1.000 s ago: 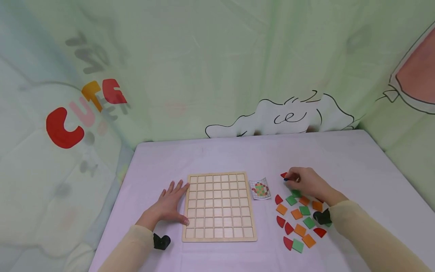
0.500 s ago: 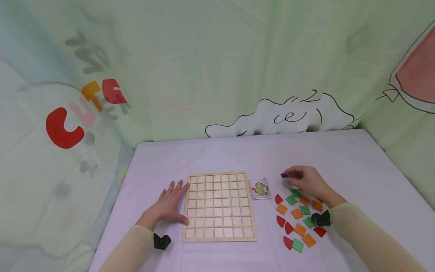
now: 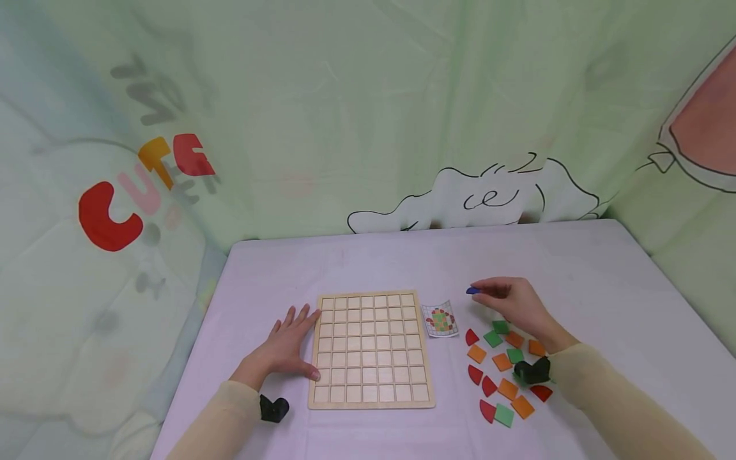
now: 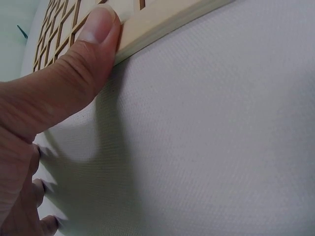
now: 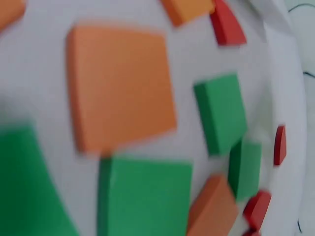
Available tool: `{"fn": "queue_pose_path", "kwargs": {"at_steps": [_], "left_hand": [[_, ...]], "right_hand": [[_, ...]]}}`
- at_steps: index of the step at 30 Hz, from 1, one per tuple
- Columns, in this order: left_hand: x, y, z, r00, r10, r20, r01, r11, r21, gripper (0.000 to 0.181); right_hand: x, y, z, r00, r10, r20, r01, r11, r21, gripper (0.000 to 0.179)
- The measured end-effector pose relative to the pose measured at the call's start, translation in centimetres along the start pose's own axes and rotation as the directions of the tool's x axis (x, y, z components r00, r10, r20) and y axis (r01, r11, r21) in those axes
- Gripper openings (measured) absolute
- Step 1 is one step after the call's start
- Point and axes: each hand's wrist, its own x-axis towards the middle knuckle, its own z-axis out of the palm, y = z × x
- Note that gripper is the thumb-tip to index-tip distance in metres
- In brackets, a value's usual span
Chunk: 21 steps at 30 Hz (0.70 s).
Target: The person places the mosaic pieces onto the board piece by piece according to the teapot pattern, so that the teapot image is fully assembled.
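In the head view my right hand (image 3: 514, 303) pinches a small blue piece (image 3: 473, 291) between thumb and fingers, above the table past the scattered pieces. Whether it holds anything else I cannot tell. My left hand (image 3: 284, 348) lies spread at the left side of a wooden grid board (image 3: 372, 406), its thumb touching the frame. Close up in the left wrist view, that thumb (image 4: 81, 69) rests on the edge of the board (image 4: 162, 22). A small picture card (image 3: 440, 319) with a coloured pattern on a grid lies just right of the board.
Several orange squares (image 3: 508, 389), green squares (image 3: 503, 415) and red quarter-round pieces (image 3: 487, 411) lie spread below the right hand. The right wrist view shows an orange square (image 5: 120, 88) and a green one (image 5: 147, 196) up close. Fabric (image 3: 345, 128) hangs behind the table.
My right hand has moved left and slightly away from me with the blue piece. A red piece seen earlier at its fingertips no longer shows. The left hand and board have stayed put.
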Motion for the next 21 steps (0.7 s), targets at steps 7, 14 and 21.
{"fn": "queue_pose_path", "kwargs": {"at_steps": [7,14,21], "left_hand": [[-0.2,0.0,-0.1,1.0,0.0,-0.001,0.0,1.0,0.001,0.13],[-0.2,0.0,-0.1,1.0,-0.004,0.001,0.004,1.0,-0.002,0.13],[-0.1,0.0,0.0,1.0,0.003,0.002,-0.003,1.0,-0.004,0.129]], "right_hand": [[0.5,-1.8,1.4,0.999,0.004,-0.038,-0.002,0.998,0.058,0.031],[1.3,-3.7,3.0,0.994,-0.098,-0.042,0.1,0.993,0.062,0.025],[2.2,-5.4,4.8,0.997,-0.076,-0.004,0.076,0.991,0.114,0.027]]}}
